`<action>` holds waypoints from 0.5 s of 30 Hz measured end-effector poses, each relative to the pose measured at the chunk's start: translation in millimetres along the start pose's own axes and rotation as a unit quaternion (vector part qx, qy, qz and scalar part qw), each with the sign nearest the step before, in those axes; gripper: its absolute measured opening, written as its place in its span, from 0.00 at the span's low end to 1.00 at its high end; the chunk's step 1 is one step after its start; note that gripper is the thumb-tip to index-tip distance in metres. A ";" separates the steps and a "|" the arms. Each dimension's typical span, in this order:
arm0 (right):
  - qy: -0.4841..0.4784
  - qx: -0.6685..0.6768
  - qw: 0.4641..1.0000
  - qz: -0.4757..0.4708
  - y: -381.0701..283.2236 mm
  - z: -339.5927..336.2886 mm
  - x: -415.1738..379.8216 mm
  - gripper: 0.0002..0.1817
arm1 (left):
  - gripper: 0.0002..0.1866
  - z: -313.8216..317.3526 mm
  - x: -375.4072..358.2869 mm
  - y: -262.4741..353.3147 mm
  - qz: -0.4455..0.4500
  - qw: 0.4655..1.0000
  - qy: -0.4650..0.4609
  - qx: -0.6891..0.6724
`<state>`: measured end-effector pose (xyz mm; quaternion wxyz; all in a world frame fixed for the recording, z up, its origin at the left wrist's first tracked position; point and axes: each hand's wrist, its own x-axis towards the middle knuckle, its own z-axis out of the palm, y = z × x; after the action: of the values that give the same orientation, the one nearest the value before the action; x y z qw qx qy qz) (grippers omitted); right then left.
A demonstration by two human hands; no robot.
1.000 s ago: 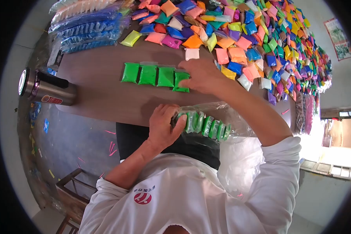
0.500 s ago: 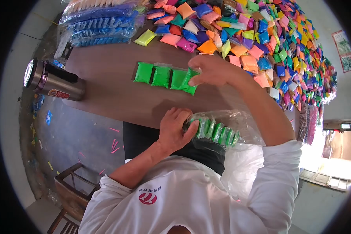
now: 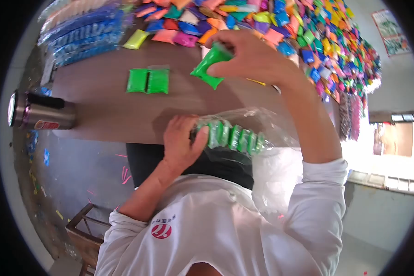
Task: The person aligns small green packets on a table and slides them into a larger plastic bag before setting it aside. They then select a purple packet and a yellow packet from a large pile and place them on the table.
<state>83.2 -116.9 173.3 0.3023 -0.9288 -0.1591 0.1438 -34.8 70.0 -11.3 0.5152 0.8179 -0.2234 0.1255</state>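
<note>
My right hand [image 3: 262,60] is raised over the table, its thumb and fingers closed on green packets [image 3: 211,66] that overlap in its grip. Two more green packets [image 3: 158,80] lie flat, side by side, on the brown table [image 3: 101,112]. At the table's front edge, my left hand [image 3: 181,140] grips one end of a clear plastic bag [image 3: 280,129]. Inside that bag, several green packets [image 3: 234,137] stand in a row, pressed face to face.
A heap of small colourful packets [image 3: 326,41] covers the back and right. Clear bags of blue packets [image 3: 87,43] are stacked at the back left. A steel flask [image 3: 55,115] stands at the left edge, and a wooden stool [image 3: 85,230] is on the floor below.
My right hand has lifted green packets off the right end of the row, leaving two of four lying there. My left hand keeps its hold on the bag. The whole view has shifted.
</note>
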 end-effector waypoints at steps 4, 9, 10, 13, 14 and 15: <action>0.049 0.133 0.990 -0.016 -14.8 -24.9 -113.2 0.26 | 0.11 0.3 0.9 -0.4 0.010 1.000 0.004 0.000; 0.068 0.293 0.953 0.038 8.3 24.7 -199.5 0.24 | 0.10 -1.5 2.3 3.1 -0.001 1.000 -0.015 0.018; 0.074 0.287 0.952 0.075 12.4 36.4 -204.9 0.23 | 0.10 -0.8 2.1 2.6 -0.002 1.000 -0.013 0.012; 0.140 0.178 0.953 0.202 22.3 58.6 -210.7 0.22 | 0.10 -0.3 1.6 0.8 0.002 1.000 -0.010 0.001; 0.169 0.124 0.946 0.246 25.5 62.5 -211.5 0.22 | 0.10 -0.6 1.8 -0.1 0.007 1.000 -0.011 0.002; 0.185 0.113 0.942 0.257 29.0 63.9 -213.3 0.22 | 0.10 -0.8 1.8 -0.9 0.011 1.000 -0.011 0.003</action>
<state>-127.6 -187.7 142.5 0.3816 -0.9082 0.1615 0.0589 -32.7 70.7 -10.9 0.5088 0.8182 -0.2378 0.1233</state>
